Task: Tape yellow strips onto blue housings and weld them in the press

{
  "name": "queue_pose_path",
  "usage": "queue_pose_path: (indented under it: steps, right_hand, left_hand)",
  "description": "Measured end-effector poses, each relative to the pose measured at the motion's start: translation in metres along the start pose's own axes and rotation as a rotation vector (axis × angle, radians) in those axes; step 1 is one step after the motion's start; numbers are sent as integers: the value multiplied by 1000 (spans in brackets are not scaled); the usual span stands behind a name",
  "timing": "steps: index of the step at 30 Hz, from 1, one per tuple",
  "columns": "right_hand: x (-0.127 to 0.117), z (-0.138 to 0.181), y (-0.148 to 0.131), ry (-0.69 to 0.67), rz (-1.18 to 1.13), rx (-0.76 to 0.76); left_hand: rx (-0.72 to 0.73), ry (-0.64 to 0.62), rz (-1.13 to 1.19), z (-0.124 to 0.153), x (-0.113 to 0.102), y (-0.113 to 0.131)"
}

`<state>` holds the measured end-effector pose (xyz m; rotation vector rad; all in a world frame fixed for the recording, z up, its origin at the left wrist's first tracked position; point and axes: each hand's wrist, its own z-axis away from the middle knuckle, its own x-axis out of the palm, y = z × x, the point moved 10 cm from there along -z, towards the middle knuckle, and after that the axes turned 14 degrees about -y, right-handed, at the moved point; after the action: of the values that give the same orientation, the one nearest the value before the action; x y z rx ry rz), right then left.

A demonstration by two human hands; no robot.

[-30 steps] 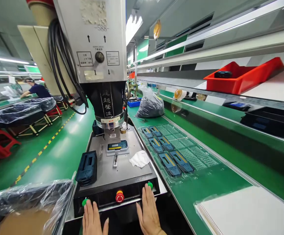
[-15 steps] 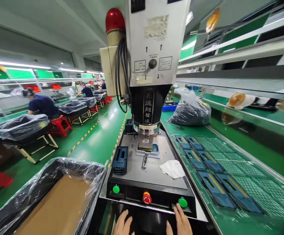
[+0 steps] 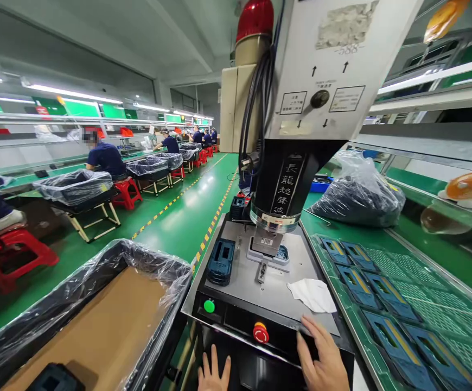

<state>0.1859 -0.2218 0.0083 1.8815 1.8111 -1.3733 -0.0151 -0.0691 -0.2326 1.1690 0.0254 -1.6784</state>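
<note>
My right hand (image 3: 324, 355) lies over the right end of the black control panel (image 3: 236, 324), fingers apart and holding nothing; it hides the right green button. Below the front edge of the panel, my left hand (image 3: 215, 373) has its fingers spread, with nothing in it. The left green button (image 3: 209, 306) and a red emergency stop button (image 3: 261, 333) show between and beyond the hands. On the metal plate, the press's welding horn (image 3: 266, 241) stands down over a light fixture (image 3: 274, 262) with a blue part (image 3: 282, 252) in it. A dark blue plastic housing (image 3: 221, 262) lies left of it.
A white cloth (image 3: 312, 295) lies on the plate's right. Several blue parts sit in a clear tray (image 3: 455, 290) at right, near a filled plastic bag (image 3: 360, 190). Left is a plastic-lined bin (image 3: 179, 271) with cardboard and a dark housing (image 3: 56, 378). People sit along the left benches.
The view has swung left, bringing more of the bin and its dark housing into sight. My right hand has moved forward onto the right green button's place. My left hand's fingers have spread.
</note>
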Motion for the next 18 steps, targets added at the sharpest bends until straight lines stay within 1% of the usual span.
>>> queue_pose_path:
  steps: [2, 5, 7, 10, 14, 18]
  right_hand:
    - [2, -31, 6, -37, 23, -24]
    - [12, -79, 22, -110, 86, -31]
    - [23, -108, 35, -165, 129, -19]
    - [45, -144, 50, -269, 194, 5]
    - [74, -175, 60, -418, 291, 38]
    - [93, -192, 57, -560, 396, 54]
  left_hand:
    - [-8, -34, -74, -8, 5, -1]
    - [37, -91, -114, -16, 12, -4]
    - [74, -107, -88, -19, 13, -7]
    - [87, -95, -60, -20, 12, -12]
    - [25, -70, -47, -24, 12, -17]
    - [19, -37, 22, -27, 13, -16]
